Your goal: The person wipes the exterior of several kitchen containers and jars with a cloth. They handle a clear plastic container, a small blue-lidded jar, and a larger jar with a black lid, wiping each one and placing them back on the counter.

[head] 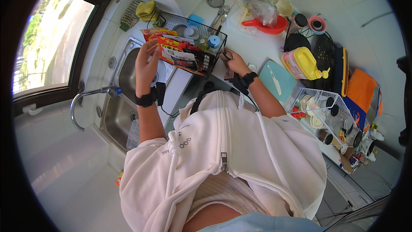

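Note:
A black wire basket (222, 35) stands at the counter's edge beside the sink. Seasoning packets (180, 51) in red, yellow and black lean along its near side, and they bear writing. My left hand (147, 59) is at the left edge of these packets, its fingertips against a red one; whether it grips is unclear. By the basket's near right corner, my right hand (237, 62) curls around a dark looped object (227, 55), partly hidden by the fingers. Inside the basket are a blue-capped bottle (214, 42) and a clear-lidded container (191, 33).
Left lies a double steel sink (128, 67) with a curved faucet (75, 106). To the right are a blue cutting board (279, 80) with a white knife (274, 79), a yellow jug (304, 62) and a white wire rack (322, 109) of jars. A red strainer or scoop (268, 25) lies farther back.

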{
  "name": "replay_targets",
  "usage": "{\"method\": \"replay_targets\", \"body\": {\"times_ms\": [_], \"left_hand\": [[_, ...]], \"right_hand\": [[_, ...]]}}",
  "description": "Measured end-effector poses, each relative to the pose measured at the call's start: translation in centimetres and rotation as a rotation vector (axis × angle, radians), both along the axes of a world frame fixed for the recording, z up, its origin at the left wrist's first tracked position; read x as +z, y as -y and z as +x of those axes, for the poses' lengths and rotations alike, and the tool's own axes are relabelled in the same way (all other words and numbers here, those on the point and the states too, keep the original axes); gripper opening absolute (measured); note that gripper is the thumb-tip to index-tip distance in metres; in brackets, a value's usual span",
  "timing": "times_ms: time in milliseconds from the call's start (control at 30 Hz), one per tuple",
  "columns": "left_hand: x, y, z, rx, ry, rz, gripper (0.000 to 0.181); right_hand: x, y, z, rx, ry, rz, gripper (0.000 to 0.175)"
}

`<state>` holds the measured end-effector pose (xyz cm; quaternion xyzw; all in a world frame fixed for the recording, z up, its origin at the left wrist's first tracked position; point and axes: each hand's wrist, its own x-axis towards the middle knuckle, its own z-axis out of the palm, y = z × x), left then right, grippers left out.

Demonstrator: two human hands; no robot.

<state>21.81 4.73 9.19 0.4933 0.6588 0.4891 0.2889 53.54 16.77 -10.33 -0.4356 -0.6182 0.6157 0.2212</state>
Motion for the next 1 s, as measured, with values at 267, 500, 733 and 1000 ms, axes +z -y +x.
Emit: {"method": "replay_targets", "body": {"times_ms": [267, 500, 733, 1000], "left_hand": [[1.7, -0.7, 2.7, -0.025, -0.071, 0.022, 0.031], [3.5, -2.6, 6.6, -0.095, -0.113, 0.077, 0.030], [4.5, -5.5, 10.6, -0.202, -0.268, 0.086, 0.030], [6.2, -9.6, 14.0, -0.327, -0.326, 0.140, 0.031]], "right_hand": [[0.7, 0.6, 2.0, -0.109, -0.019, 0.023, 0.066], [4.0, 1.8, 5.3, -0.227, -0.048, 0.065, 0.061], [6.9, 3.1, 8.9, -0.347, -0.200, 0.042, 0.059], [8.9, 4.6, 12.7, -0.397, -0.311, 0.041, 0.061]]}}
